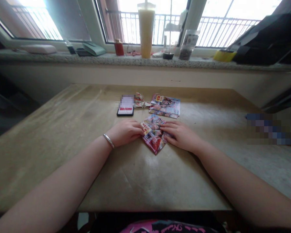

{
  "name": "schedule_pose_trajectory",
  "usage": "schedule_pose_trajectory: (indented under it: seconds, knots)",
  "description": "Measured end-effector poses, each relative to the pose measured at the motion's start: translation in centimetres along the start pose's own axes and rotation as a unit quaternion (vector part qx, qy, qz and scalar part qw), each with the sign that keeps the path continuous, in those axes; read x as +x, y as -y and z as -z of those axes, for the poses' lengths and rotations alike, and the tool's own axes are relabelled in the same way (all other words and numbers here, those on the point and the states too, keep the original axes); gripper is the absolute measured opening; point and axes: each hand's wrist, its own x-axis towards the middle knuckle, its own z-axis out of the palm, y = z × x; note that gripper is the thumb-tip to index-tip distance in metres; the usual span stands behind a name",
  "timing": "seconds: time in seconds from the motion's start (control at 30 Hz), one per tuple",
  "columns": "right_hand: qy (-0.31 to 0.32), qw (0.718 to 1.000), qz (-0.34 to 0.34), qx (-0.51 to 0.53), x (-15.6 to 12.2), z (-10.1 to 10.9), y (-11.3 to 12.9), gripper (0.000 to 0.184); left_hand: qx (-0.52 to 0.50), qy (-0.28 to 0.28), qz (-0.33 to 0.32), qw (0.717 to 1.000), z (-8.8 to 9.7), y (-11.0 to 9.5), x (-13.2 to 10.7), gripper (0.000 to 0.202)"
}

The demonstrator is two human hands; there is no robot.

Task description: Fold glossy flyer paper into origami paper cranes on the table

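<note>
A colourful printed sheet (155,139), apparently folded into a diamond shape, lies on the table with one corner toward me. My left hand (126,132), with a silver bangle at the wrist, is closed at the sheet's left corner, thumb and fingers together on it. Stretched across the right side of the sheet are the fingers of my right hand (181,135), lying flat with the thumb a little apart. Just beyond is a stack of similar printed leaflets (168,106). A folded paper piece with pointed ends (142,103) rests left of that stack.
A phone (126,108) with a lit screen lies behind my left hand. On the windowsill stand a tall drink cup (146,32), a red-capped bottle (119,48), clear containers (189,45) and a yellow tape roll (224,55). A blurred-out item (269,129) sits far right.
</note>
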Motion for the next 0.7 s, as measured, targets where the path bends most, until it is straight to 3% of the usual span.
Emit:
schedule_pose_trajectory:
  seconds: [0.17, 0.43, 0.7]
  knots:
    - [0.011, 1.000, 0.021, 0.006, -0.5, 0.6, -0.3, 0.035, -0.011, 0.025, 0.020, 0.999, 0.1, 0.1, -0.3, 0.022]
    - [0.025, 0.998, 0.061, -0.015, -0.6, 1.3, -0.4, 0.037, 0.089, 0.058, 0.043, 0.993, 0.4, -0.6, -0.1, 0.023]
    - [0.024, 0.995, 0.036, -0.093, -0.6, 1.2, 0.1, 0.027, 0.145, 0.056, 0.084, 0.984, 0.0, -2.2, 0.3, 0.033]
